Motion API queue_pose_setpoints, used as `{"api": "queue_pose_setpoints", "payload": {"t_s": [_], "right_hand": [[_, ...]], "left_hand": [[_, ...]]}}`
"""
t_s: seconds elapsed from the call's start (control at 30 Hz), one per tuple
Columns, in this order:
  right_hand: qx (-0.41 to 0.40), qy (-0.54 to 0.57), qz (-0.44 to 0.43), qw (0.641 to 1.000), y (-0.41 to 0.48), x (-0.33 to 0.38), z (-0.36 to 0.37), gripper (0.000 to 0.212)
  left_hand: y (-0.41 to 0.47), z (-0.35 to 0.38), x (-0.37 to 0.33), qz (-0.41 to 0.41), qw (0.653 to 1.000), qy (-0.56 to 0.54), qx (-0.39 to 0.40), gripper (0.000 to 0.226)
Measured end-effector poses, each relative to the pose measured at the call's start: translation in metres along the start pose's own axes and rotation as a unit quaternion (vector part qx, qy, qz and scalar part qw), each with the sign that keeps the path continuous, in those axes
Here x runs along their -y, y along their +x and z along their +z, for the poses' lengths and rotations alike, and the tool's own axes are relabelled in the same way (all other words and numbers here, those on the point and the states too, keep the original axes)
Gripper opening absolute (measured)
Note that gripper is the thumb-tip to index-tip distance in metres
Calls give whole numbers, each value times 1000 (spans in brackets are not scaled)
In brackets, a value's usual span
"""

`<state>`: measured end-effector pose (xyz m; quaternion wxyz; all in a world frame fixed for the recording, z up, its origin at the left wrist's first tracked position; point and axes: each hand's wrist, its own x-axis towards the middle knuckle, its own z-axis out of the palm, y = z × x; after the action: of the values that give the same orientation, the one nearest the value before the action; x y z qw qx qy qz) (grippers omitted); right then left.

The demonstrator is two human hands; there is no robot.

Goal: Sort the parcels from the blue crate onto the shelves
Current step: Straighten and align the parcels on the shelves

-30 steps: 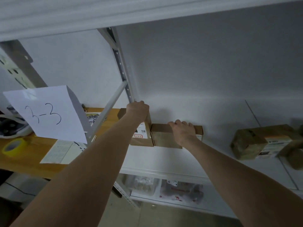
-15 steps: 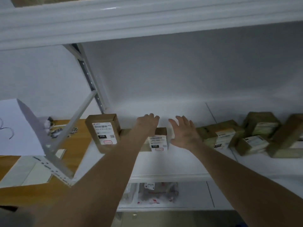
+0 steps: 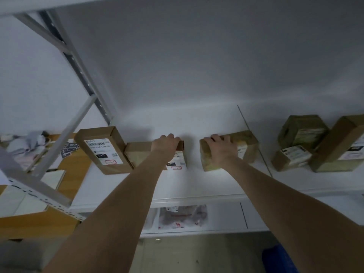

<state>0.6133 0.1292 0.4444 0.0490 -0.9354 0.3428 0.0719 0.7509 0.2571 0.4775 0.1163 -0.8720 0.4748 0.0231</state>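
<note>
Both hands have dropped onto parcels since a moment ago: the left hand (image 3: 166,145) curls over the small flat cardboard box (image 3: 137,154), the right hand (image 3: 223,151) curls over the blocky parcel (image 3: 208,162) wrapped in tape, both on the smooth white shelf (image 3: 197,184). Slick tape might let that parcel slip, and a bump from the small box might tip the tall leaning box (image 3: 102,152)

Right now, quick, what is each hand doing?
Left hand: fingers curled over the far edge of the brown parcel, holding it.
Right hand: holding the tape-wrapped parcel.
</note>
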Motion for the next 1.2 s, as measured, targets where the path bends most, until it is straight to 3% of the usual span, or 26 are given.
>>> {"api": "queue_pose_setpoints", "payload": {"t_s": [0.27, 0.4, 0.5, 0.57, 0.67, 0.83, 1.07, 1.2], "right_hand": [[-44, -10, -14, 999, 8, 51, 18, 71], [-12, -3, -27, 1000, 4, 54, 14, 87], [-38, 9, -59, 998, -8, 50, 12, 91], [-78, 18, -68, 994, -16, 39, 10, 86], [-117, 50, -6, 992, -22, 8, 1, 82], [-79, 54, 95, 991, -34, -55, -14, 85], [-66, 72, 73, 993, -57, -93, -11, 74], [-39, 64, 37, 997, -69, -112, 2, 72]], "left_hand": [[1, 4, 7, 1, 1000, -12, -6, 55], [1, 5, 8, -12, 1000, -14, 1, 56], [-2, 2, 3, -17, 1000, -23, 3, 60], [-3, -4, -2, -14, 999, -32, -14, 60], [-1, -18, -14, -9, 998, -49, -42, 55], [-1, -30, -61, 18, 997, -66, -38, 58], [6, -39, -127, 59, 996, -66, -25, 58], [11, -34, -166, 82, 992, -95, 17, 73]]}}
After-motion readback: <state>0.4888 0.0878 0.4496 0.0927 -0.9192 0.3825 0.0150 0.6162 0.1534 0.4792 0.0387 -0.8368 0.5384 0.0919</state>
